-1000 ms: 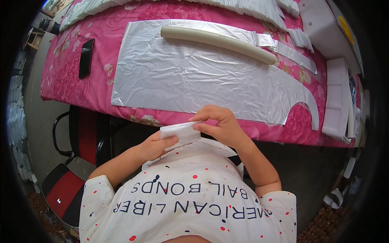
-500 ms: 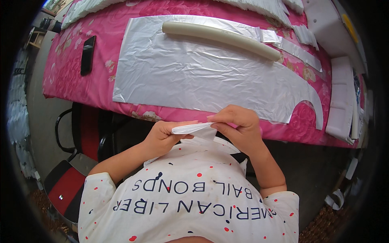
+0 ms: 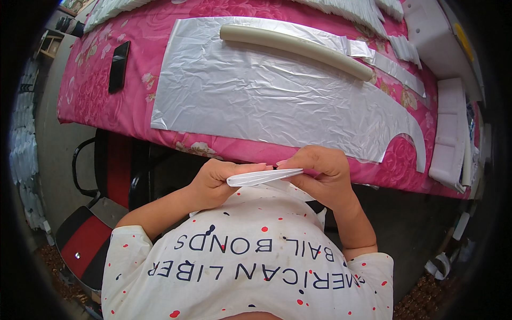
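Just above my shirt front, my left hand [image 3: 210, 184] grips one end of a folded white plastic sheet [image 3: 257, 177], fingers on top and thumb below. Several thin layers show along its edge. My right hand [image 3: 324, 175] pinches the other end between thumb and fingers. A loose part of the sheet hangs under the fold, beside the right thumb. Beyond my hands, a silvery plastic sheet [image 3: 256, 101] lies wrinkled on a table with a pink floral cloth [image 3: 141, 114]. Across its far part rests a beige tube [image 3: 298, 49].
A black phone [image 3: 119, 67] lies at the table's left. Stacks of white folded sheets [image 3: 352, 12] line the far edge. At the right end stands a white foam box [image 3: 447, 136]. Red-and-black chairs [image 3: 88, 240] stand at lower left, close to the table.
My right hand has shifted slightly right and down along the folded sheet. The fold now extends flatter and farther between my hands; the left hand keeps its grip.
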{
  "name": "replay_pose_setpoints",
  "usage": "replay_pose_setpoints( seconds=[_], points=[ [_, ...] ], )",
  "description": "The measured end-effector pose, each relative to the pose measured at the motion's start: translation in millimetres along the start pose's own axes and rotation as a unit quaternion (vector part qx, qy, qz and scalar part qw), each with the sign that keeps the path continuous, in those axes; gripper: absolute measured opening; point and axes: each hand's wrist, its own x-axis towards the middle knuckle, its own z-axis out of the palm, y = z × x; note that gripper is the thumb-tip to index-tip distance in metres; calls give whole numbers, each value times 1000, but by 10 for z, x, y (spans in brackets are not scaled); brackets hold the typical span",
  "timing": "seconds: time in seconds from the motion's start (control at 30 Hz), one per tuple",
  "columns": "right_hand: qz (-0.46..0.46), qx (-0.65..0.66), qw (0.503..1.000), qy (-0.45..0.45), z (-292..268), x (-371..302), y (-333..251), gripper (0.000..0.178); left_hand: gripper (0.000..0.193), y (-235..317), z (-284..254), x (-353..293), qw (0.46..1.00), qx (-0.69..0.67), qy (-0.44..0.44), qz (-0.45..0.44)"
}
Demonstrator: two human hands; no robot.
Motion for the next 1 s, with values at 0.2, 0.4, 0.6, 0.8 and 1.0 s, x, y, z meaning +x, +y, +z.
replay_pose_setpoints(
  seconds=[0.2,0.4,0.6,0.8,1.0],
  points=[
    [-7,4,1000,0,33,-39,-10,22,30,-26,20,-83,999,19,27,-39],
    [98,65,990,74,31,-92,107,19,13,-118,25,-1,988,115,86,-60],
    [153,163,972,75,-250,-129,409,11,13,-74,36,440,977,-23,103,-183],
    [21,-160,879,448,-1460,107,563,11,41,-33,-15,1469,991,-48,0,-122],
    [-129,-604,575,537,-3618,399,786,12,45,360,283,3229,981,20,-36,-188]
  ],
)
